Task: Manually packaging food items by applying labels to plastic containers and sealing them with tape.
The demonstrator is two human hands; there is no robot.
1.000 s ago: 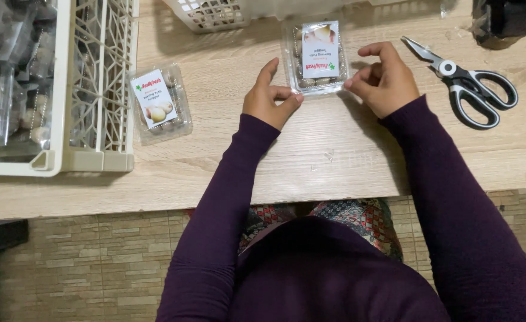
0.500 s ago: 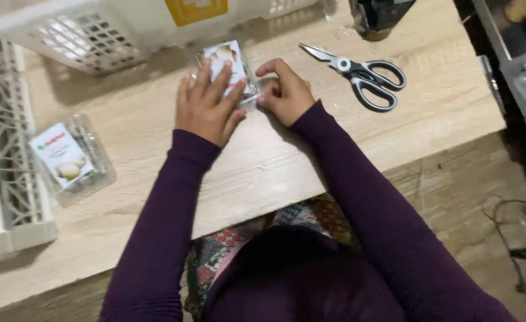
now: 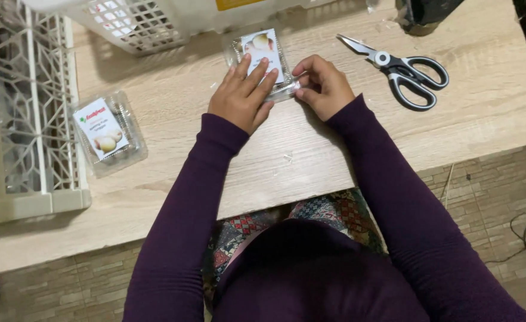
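A small clear plastic clamshell box (image 3: 262,56) with a glossy white label is lying on the pale wood-grain table (image 3: 483,113), just below a white lattice crate (image 3: 138,24). The left hand (image 3: 242,95) is pressing flat on its lid with fingers spread straight, while the right hand (image 3: 324,86) is pinching the box's lower right corner with curled fingertips. A second labelled clamshell (image 3: 108,132) is sitting well apart to the left beside another plastic crate (image 3: 30,119), and black-handled steel scissors (image 3: 400,71) are lying near the right hand.

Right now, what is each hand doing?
Left hand: open, fingers flat on the clear pack.
Right hand: curled, pinching the pack's near right edge.
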